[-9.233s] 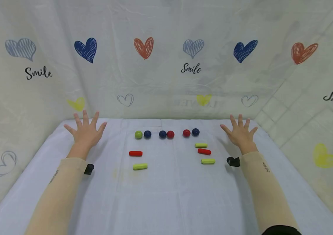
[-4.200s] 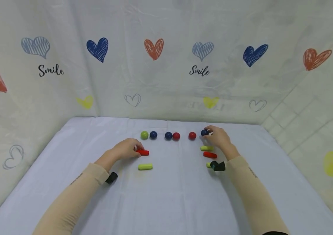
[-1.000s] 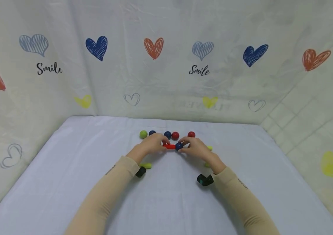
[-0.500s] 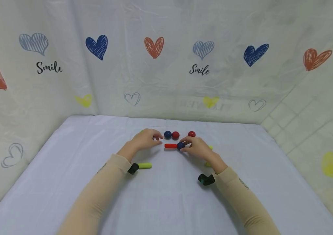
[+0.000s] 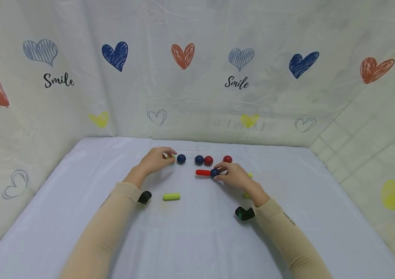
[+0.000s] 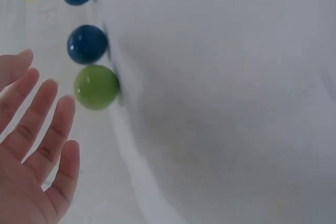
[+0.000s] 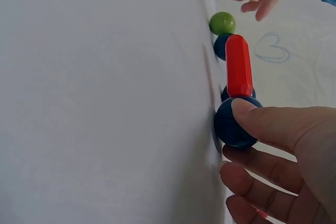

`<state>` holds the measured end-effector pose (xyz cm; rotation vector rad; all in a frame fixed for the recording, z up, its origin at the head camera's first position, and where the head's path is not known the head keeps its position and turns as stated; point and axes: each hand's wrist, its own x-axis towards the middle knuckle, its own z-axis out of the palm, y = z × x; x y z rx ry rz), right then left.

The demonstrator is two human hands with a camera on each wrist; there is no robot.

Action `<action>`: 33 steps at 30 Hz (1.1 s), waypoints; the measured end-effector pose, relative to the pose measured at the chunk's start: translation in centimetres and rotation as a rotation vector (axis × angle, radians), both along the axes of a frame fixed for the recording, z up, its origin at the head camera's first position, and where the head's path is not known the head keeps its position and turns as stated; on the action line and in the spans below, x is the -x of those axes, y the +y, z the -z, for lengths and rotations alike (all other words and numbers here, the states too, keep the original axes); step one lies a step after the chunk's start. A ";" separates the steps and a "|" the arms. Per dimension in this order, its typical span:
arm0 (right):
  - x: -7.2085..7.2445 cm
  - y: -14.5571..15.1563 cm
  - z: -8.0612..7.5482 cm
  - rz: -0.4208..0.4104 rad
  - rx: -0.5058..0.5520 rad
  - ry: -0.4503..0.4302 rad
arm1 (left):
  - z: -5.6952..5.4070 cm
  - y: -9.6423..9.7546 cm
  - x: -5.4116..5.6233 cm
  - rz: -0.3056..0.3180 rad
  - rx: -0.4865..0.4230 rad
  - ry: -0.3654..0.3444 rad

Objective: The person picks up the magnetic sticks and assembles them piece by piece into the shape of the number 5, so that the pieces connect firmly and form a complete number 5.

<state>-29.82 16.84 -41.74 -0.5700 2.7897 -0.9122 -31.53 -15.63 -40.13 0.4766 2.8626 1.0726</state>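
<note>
My right hand [image 5: 235, 176] pinches a dark blue ball [image 7: 231, 127] between thumb and fingers. A red rod [image 7: 239, 66] sticks out from that ball, end against it, with its far end free. Over at the left, my left hand [image 5: 155, 159] is beside a green ball [image 6: 96, 87], fingers spread and loosely bent. In the left wrist view a gap shows between its fingertips and the green ball. From the head view that ball is mostly hidden behind the fingers. Another blue ball [image 5: 181, 159] sits just right of it.
Farther right in the back row stand a blue ball [image 5: 199, 160], a red ball [image 5: 208, 160] and another red ball [image 5: 227, 159]. A yellow-green rod [image 5: 171, 197] lies front left. More yellow-green rods [image 5: 247, 195] are partly hidden by my right arm. A heart-printed curtain [image 5: 197, 97] hangs behind.
My left hand has let go of the red rod and moved left to the green ball. The right hand still holds the blue ball with the rod joined, shifted slightly right.
</note>
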 end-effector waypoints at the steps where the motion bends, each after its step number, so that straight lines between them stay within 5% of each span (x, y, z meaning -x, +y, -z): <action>1: 0.0 0.1 0.0 0.002 0.001 0.000 | 0.1 -0.2 0.1 -0.009 -0.005 0.002; 13: -0.4 0.3 0.0 -0.001 0.012 0.008 | 1.4 0.0 0.6 -0.049 0.027 0.004; 22: -0.3 -0.1 0.1 -0.002 0.008 0.010 | 1.3 0.3 1.0 -0.089 0.089 -0.086; 33: -0.3 0.1 0.2 0.014 0.011 0.015 | 1.4 0.1 1.5 -0.094 0.094 -0.079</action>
